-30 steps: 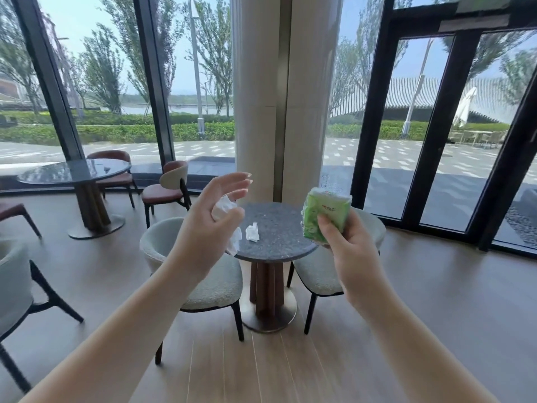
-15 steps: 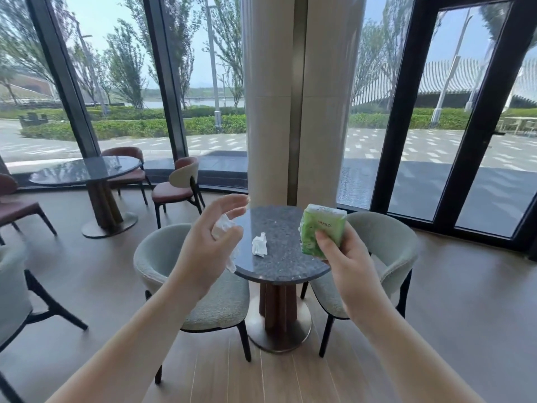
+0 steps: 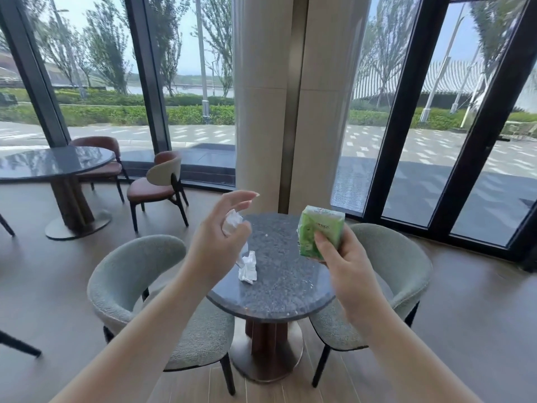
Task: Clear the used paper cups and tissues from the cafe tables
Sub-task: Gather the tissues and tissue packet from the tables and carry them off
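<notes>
A crumpled white tissue (image 3: 248, 267) lies on the left part of a small round dark stone table (image 3: 279, 292) at the centre of the frame, and it is the only loose litter visible on that tabletop. Just above and left of it, the person's left hand (image 3: 216, 239) hangs over the table's left edge, seen from the back; a second wad of white tissue (image 3: 232, 221) shows between thumb and palm, pinched there, while the index and middle fingers arch forward without closing. To the right of centre, the right hand (image 3: 341, 257) grips a green-printed tissue packet (image 3: 319, 234) with thumb in front and fingers curled behind, held upright above the table's right side. No paper cup can be seen on this table. Two pale grey upholstered chairs (image 3: 136, 274) flank the table at lower left and lower right. In the upper left stand a larger round table (image 3: 52, 162) and two reddish-brown chairs (image 3: 157, 181); nothing visible lies on that tabletop. A wide cream pillar (image 3: 261, 97) rises behind the small table, with dark-framed windows on both sides. The step in hand appears to be collecting tissues from this table, one gathered and one remaining. The next move likely calls for lowering the left hand a little to the right and pinching the loose tissue with its free fingers without dropping the wad it holds.
</notes>
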Demonstrator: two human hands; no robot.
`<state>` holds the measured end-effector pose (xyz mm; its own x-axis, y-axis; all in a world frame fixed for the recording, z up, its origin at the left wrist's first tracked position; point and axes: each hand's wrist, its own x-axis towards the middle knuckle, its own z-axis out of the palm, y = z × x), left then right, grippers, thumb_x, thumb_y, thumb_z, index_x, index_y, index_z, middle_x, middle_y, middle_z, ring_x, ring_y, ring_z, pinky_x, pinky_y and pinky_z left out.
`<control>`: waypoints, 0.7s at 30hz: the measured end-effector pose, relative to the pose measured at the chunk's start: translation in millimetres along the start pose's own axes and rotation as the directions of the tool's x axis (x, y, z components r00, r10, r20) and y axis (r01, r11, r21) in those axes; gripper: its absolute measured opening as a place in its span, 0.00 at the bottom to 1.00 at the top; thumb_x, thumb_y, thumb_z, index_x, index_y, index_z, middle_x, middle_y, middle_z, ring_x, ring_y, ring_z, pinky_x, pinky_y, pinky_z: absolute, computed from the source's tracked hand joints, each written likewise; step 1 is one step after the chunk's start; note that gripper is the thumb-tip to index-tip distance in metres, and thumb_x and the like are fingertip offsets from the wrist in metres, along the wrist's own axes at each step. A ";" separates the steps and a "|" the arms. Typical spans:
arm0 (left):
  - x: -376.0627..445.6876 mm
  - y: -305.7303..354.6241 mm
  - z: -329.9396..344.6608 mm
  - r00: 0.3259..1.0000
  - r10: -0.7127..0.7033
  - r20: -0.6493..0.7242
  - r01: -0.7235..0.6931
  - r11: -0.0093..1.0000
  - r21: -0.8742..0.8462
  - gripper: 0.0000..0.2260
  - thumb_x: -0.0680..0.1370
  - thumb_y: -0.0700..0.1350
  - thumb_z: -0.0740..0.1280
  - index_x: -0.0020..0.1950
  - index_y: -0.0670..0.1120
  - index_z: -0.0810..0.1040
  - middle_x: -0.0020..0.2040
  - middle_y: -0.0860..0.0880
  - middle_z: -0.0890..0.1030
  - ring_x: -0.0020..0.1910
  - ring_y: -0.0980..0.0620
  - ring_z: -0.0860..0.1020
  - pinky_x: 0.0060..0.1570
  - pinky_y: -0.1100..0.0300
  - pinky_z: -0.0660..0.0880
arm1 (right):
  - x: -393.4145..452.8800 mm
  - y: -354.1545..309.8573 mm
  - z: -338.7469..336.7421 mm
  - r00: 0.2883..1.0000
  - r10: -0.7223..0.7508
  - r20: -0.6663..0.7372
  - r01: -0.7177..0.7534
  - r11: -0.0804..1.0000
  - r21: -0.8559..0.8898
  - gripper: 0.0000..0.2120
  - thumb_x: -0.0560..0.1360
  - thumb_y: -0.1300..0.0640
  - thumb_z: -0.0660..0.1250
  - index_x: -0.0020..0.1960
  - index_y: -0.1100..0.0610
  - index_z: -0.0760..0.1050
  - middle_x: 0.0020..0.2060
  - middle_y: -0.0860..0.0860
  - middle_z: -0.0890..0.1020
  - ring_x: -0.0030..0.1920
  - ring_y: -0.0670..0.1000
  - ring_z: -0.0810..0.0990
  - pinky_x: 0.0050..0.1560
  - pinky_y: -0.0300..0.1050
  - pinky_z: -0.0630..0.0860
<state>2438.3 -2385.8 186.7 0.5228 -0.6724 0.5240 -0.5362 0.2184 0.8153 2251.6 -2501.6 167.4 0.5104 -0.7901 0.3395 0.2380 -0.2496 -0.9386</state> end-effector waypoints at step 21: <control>191.6 -161.6 140.7 0.972 -0.228 -0.057 0.230 0.972 0.048 0.22 0.79 0.38 0.66 0.60 0.67 0.78 0.60 0.63 0.82 0.53 0.58 0.80 0.46 0.71 0.76 | 252.0 158.7 -63.3 0.983 0.140 0.122 -0.144 0.989 0.028 0.12 0.82 0.57 0.65 0.54 0.39 0.80 0.51 0.43 0.85 0.56 0.47 0.83 0.61 0.50 0.78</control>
<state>2531.9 -2649.4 120.6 0.6678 -0.6634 0.3376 -0.4323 0.0235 0.9014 2365.7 -2775.8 100.1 0.6354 -0.7431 0.2100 0.1852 -0.1173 -0.9757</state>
